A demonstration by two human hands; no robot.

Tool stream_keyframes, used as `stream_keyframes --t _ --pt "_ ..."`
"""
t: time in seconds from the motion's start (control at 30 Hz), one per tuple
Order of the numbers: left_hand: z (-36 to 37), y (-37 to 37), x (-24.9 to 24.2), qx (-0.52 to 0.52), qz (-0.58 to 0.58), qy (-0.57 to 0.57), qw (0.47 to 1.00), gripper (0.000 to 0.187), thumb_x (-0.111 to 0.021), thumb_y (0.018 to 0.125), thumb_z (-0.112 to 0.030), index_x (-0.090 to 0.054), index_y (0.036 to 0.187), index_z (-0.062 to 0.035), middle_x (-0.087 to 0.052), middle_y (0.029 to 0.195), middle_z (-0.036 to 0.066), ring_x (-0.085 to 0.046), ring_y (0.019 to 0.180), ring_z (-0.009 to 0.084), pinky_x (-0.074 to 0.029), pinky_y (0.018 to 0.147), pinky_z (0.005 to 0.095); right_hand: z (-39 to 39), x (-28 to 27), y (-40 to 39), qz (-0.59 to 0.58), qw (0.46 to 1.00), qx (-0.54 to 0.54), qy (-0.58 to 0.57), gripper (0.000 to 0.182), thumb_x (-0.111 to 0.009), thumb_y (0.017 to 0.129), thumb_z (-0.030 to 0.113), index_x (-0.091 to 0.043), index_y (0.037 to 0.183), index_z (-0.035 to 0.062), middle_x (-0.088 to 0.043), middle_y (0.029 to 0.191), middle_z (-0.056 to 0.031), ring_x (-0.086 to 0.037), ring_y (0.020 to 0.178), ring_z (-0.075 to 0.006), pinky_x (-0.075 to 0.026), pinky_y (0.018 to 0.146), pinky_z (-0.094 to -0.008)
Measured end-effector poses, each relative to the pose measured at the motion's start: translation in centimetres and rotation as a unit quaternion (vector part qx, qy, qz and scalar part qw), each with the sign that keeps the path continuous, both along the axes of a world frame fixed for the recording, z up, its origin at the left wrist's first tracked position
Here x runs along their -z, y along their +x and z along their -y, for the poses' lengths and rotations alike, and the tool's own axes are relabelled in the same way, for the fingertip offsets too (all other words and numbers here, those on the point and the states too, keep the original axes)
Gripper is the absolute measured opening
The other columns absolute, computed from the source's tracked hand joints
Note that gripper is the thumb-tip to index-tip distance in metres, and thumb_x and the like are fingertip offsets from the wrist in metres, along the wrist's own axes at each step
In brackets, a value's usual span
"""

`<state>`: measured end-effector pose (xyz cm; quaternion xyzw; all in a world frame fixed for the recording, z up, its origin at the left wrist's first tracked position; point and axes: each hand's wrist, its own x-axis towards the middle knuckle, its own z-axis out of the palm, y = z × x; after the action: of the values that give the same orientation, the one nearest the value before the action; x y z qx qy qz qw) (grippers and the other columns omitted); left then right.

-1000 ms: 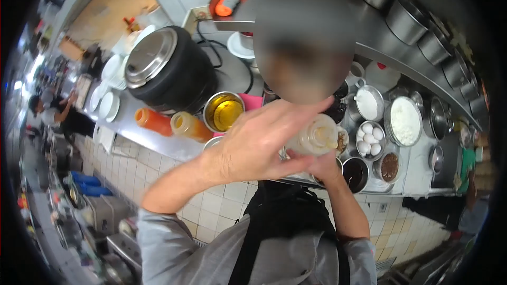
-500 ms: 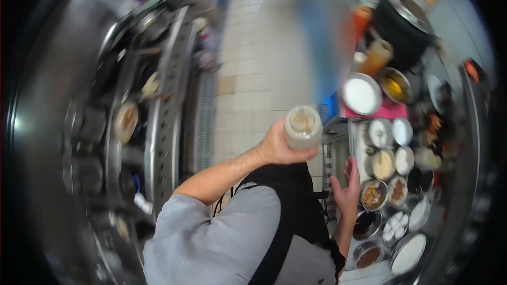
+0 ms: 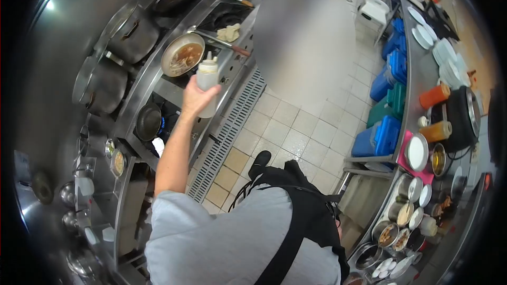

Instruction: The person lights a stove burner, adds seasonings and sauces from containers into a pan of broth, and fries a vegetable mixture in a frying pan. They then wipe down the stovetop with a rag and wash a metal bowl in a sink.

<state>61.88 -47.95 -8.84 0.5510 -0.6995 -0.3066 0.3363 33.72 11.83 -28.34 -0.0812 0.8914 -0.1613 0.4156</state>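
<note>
My left hand (image 3: 197, 98) is wrapped round a squeeze bottle (image 3: 208, 77) with a pale nozzle, held upright or nearly so above the stove's front edge. Just beyond it, a frying pan (image 3: 168, 63) sits on the stove with brown liquid and pale pieces inside. The pan's wooden handle (image 3: 241, 50) points right, past a crumpled cloth (image 3: 229, 32). Only a sliver of my right hand (image 3: 338, 226) shows beside the black apron; its fingers are hidden.
A small dark pan (image 3: 149, 121) stands by a blue flame. Two large pots (image 3: 132, 34) line the back. On the right, a counter carries several ingredient bowls (image 3: 416, 153) and sauce bottles (image 3: 434, 96). Blue bins (image 3: 374, 138) stand under it. A blurred patch covers the upper middle.
My view has turned left towards the stove. My left hand has carried the squeeze bottle from above the aisle to beside the frying pan. My right hand has dropped mostly out of sight.
</note>
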Motion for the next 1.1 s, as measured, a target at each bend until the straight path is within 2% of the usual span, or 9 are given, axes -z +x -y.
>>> stream_keyframes --t 0.03,0.1,0.17,0.33,0.5,0.77,0.9,0.97,1.1 --pt "1.8 2.6 -0.1 -0.047 0.078 0.007 0.996 0.068 -0.085 0.069 -0.032 -0.058 0.121 0.0022 -0.071 0.109 0.017 -0.069 0.100 0.0249 -0.054 0.089 0.0372 0.5 1.2 0.3 0.000 1.000 -0.007 0.003 0.042 -0.056 0.102 0.014 -0.052 0.142 0.0034 -0.066 0.123 -0.0159 -0.061 0.113 -0.0224 -0.046 0.099 -0.0311" --pt "5.5 7.5 -0.1 -0.069 0.184 0.009 0.980 0.075 -0.082 0.066 -0.039 -0.057 0.124 0.0018 -0.072 0.100 0.020 -0.071 0.096 0.0321 -0.054 0.089 0.0392 1.7 3.9 -0.1 0.014 0.950 0.051 -0.309 0.045 -0.060 0.100 0.013 -0.050 0.141 -0.0016 -0.067 0.120 -0.0178 -0.062 0.110 -0.0226 -0.048 0.096 -0.0314" --pt "8.9 11.6 0.2 -0.084 0.260 0.015 0.962 0.070 -0.079 0.066 -0.037 -0.058 0.122 -0.0009 -0.071 0.101 0.024 -0.070 0.099 0.0379 -0.054 0.090 0.0441 5.6 3.0 -1.0 0.022 0.962 0.031 -0.271 0.047 -0.062 0.099 0.014 -0.049 0.141 -0.0037 -0.066 0.122 -0.0190 -0.063 0.112 -0.0224 -0.049 0.096 -0.0323" --pt "16.0 18.2 0.9 -0.090 0.369 0.062 0.923 0.065 -0.078 0.066 -0.036 -0.059 0.119 -0.0029 -0.071 0.104 0.024 -0.069 0.101 0.0394 -0.054 0.090 0.0469 19.7 -2.7 1.4 0.043 0.977 -0.034 -0.204 0.050 -0.064 0.098 0.018 -0.049 0.141 -0.0044 -0.064 0.127 -0.0215 -0.063 0.115 -0.0230 -0.051 0.096 -0.0345" --pt "20.9 19.9 0.2 -0.094 0.455 0.131 0.876 0.062 -0.079 0.066 -0.032 -0.060 0.117 -0.0029 -0.071 0.108 0.022 -0.069 0.103 0.0373 -0.055 0.088 0.0472 24.3 1.0 2.3 0.026 0.968 -0.136 -0.208 0.051 -0.065 0.098 0.019 -0.049 0.141 -0.0036 -0.064 0.125 -0.0222 -0.065 0.113 -0.0243 -0.052 0.093 -0.0342" --pt "24.7 20.8 1.5 -0.036 0.535 0.110 0.837 0.052 -0.080 0.069 -0.024 -0.063 0.111 -0.0001 -0.072 0.108 0.020 -0.069 0.103 0.0357 -0.057 0.087 0.0449 23.6 4.6 3.8 0.007 0.977 -0.115 -0.178 0.047 -0.067 0.096 0.012 -0.053 0.138 -0.0037 -0.068 0.119 -0.0201 -0.066 0.105 -0.0213 -0.052 0.089 -0.0316" --pt "25.9 21.5 3.0 -0.011 0.557 0.103 0.824 0.046 -0.078 0.072 -0.021 -0.065 0.111 0.0002 -0.072 0.109 0.021 -0.070 0.103 0.0356 -0.056 0.089 0.0444 23.9 2.5 5.0 0.018 0.973 -0.128 -0.191 0.042 -0.064 0.098 0.011 -0.054 0.136 -0.0040 -0.068 0.121 -0.0189 -0.066 0.106 -0.0200 -0.052 0.089 -0.0308" --pt "26.8 22.2 4.3 -0.007 0.564 0.096 0.820 0.046 -0.077 0.073 -0.023 -0.066 0.111 0.0001 -0.071 0.109 0.022 -0.069 0.104 0.0365 -0.056 0.090 0.0451 26.3 -0.5 5.8 0.025 0.985 -0.154 -0.075 0.040 -0.060 0.099 0.010 -0.054 0.136 -0.0039 -0.067 0.125 -0.0177 -0.065 0.109 -0.0195 -0.051 0.091 -0.0306" --pt "27.4 22.3 4.3 0.003 0.580 0.103 0.808 0.041 -0.074 0.074 -0.019 -0.068 0.110 -0.0012 -0.071 0.109 0.022 -0.070 0.104 0.0359 -0.056 0.090 0.0443 25.9 0.0 5.9 -0.006 0.979 -0.190 -0.074 0.040 -0.060 0.100 0.011 -0.053 0.137 -0.0037 -0.065 0.131 -0.0173 -0.064 0.116 -0.0202 -0.050 0.096 -0.0315"
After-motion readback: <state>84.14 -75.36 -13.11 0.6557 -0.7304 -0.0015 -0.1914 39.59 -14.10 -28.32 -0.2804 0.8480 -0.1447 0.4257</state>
